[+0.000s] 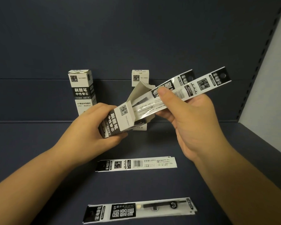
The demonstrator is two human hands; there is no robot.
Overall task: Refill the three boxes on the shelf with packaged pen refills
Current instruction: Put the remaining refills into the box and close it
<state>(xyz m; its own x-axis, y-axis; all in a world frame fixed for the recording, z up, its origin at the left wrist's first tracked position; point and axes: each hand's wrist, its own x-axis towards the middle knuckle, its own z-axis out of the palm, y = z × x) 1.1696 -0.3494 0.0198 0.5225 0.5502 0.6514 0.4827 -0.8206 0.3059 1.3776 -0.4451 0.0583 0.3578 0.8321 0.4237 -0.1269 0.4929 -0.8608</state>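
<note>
**Desk:** What does the head view show?

**Photographer:** A person's left hand (94, 127) grips a tilted white-and-black cardboard refill box (118, 120), its top flap open, above the dark blue shelf (39, 151). The right hand (190, 120) pinches two long, flat black-and-white refill packets (193, 86), their lower ends already inside the box mouth. Two matching boxes stand upright at the back: the left box (82, 91) and the rear box (140, 77). Two more packets lie on the shelf in front, the nearer packet (139, 209) and the farther packet (136, 164).

**Desk:** How should the insertion go?

**Photographer:** My judgement: keep the box steady and the flap clear, line the packets up with the box's long axis, then slide them down together so they don't buckle.

**Desk:** Anything unclear?

**Photographer:** The held box hides most of the rear box, and how full any box is cannot be seen. The nearer packet is blurred.
</note>
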